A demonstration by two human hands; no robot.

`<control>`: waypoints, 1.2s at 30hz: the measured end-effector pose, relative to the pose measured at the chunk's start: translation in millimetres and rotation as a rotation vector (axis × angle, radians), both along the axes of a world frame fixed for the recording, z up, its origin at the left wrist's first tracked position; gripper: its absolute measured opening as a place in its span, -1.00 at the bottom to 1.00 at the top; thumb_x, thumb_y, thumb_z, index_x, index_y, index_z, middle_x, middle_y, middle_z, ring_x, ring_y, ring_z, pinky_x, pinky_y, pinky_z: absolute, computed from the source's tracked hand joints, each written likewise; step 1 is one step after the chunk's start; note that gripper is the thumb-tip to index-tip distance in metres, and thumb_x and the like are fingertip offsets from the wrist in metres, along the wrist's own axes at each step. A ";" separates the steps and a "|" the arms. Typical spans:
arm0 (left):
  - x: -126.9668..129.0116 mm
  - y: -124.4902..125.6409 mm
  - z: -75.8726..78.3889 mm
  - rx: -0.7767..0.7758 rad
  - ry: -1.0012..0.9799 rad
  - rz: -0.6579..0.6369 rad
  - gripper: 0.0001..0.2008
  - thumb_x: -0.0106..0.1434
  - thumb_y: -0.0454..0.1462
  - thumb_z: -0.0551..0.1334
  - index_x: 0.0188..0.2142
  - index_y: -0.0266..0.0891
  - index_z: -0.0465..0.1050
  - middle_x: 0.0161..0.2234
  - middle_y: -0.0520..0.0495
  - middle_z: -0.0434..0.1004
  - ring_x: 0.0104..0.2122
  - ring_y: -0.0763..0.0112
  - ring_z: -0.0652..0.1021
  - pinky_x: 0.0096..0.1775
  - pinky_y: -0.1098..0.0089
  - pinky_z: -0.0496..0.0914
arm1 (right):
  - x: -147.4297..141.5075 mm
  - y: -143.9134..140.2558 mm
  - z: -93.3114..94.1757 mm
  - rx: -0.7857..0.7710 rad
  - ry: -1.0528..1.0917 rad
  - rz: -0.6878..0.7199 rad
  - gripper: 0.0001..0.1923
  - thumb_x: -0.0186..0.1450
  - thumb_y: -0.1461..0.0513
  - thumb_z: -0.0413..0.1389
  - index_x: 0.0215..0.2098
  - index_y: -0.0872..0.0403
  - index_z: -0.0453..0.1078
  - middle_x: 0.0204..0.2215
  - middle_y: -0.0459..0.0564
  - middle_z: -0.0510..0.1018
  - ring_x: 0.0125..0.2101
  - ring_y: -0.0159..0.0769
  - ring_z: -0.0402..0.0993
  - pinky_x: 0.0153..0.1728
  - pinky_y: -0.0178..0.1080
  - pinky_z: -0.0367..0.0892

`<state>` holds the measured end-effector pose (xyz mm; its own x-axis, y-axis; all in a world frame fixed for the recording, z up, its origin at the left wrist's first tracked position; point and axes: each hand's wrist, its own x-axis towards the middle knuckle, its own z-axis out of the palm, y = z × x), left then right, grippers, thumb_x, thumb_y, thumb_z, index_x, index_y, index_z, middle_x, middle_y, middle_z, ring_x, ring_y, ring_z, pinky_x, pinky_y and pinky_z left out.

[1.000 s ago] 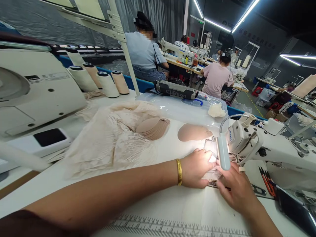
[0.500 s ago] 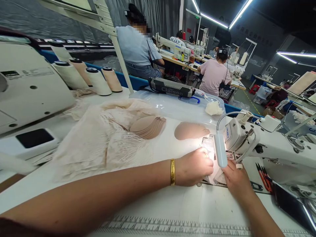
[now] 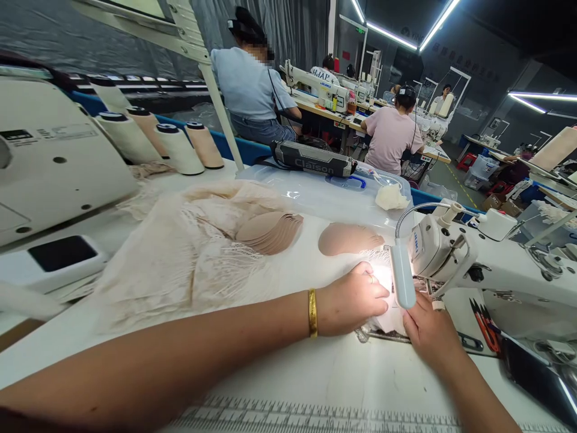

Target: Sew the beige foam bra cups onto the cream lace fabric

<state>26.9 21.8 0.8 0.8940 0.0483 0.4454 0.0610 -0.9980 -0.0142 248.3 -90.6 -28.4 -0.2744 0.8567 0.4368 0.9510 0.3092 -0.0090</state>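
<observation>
Ruler strip (image 3: 315, 418) printed along the table edge nearest you. Your left hand (image 3: 354, 297) lies palm-down on the small lace piece (image 3: 387, 319) at the needle area, fingers curled and pressing it flat, gold bangle (image 3: 312, 313) on the wrist. Right hand (image 3: 428, 331) is on the same piece from the other side, just below the lamp head (image 3: 402, 279); fingertips hidden under the lamp, so can't tell how they grip. Piece sits under the sewing machine (image 3: 451, 252) head, lit bright, detail washed out. Progress, imo: one piece under the machine; can't tell how much is sewn. Scissors (image 3: 484, 322) lie unused to the right. Further out: single cup (image 3: 349, 239), stack of cups (image 3: 270, 231) and lace pile (image 3: 189, 252) look unworked, so most of the batch is left. Beyond: clear bin (image 3: 324, 195), thread cones (image 3: 180, 147), co-workers at other tables.
</observation>
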 end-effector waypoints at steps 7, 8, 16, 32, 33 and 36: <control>1.8 4.1 -7.0 0.056 -0.084 0.009 -0.81 0.29 -0.46 0.21 -0.24 -0.13 0.49 -0.30 -0.03 0.54 -0.26 0.31 0.48 0.03 0.11 0.25 | 1.6 -2.3 2.6 0.022 -0.001 0.097 -0.61 0.36 0.39 -0.05 0.03 0.01 0.47 -0.03 0.04 0.62 0.05 -0.11 0.46 -0.01 -0.09 0.39; 2.0 3.7 -7.0 0.063 -0.084 0.007 -0.80 0.29 -0.46 0.20 -0.23 -0.14 0.50 -0.31 -0.03 0.54 -0.26 0.32 0.48 0.03 0.11 0.25 | 1.3 -2.1 3.2 0.022 0.001 0.096 -0.61 0.35 0.40 -0.05 0.01 0.00 0.48 -0.05 0.03 0.63 0.03 -0.11 0.47 -0.02 -0.10 0.38; 5.9 5.0 -8.4 0.098 -0.088 0.011 -0.85 0.34 -0.43 0.18 -0.27 -0.19 0.50 -0.30 -0.08 0.55 -0.20 0.28 0.49 0.10 0.04 0.26 | 3.5 1.7 0.2 0.067 -0.016 0.057 -0.56 0.34 0.41 -0.06 0.11 0.04 0.43 0.06 0.03 0.59 -0.01 -0.11 0.50 -0.11 -0.12 0.41; 9.0 0.5 -22.6 0.054 -0.106 0.073 -0.86 0.33 -0.41 0.20 -0.21 -0.20 0.52 -0.24 -0.12 0.59 -0.14 0.22 0.52 0.15 -0.03 0.26 | 5.2 -3.6 2.3 0.116 0.043 0.005 -0.67 0.42 0.33 -0.05 0.08 0.06 0.40 -0.16 0.10 0.63 -0.17 -0.09 0.54 -0.16 -0.06 0.49; 9.2 0.9 -22.9 0.059 -0.103 0.074 -0.85 0.33 -0.42 0.20 -0.20 -0.19 0.52 -0.23 -0.12 0.59 -0.14 0.21 0.52 0.15 -0.04 0.26 | 5.4 -3.4 3.6 0.142 0.050 -0.001 -0.70 0.43 0.31 -0.04 0.07 0.07 0.39 -0.17 0.10 0.63 -0.17 -0.07 0.54 -0.14 -0.03 0.49; 10.5 2.2 -24.3 0.062 -0.110 0.074 -0.81 0.32 -0.45 0.19 -0.17 -0.19 0.51 -0.23 -0.12 0.59 -0.14 0.22 0.52 0.15 -0.05 0.25 | 4.2 -1.3 8.1 0.178 0.075 -0.002 -0.74 0.44 0.31 -0.03 0.04 0.07 0.38 -0.16 0.14 0.63 -0.11 -0.04 0.54 -0.10 0.01 0.51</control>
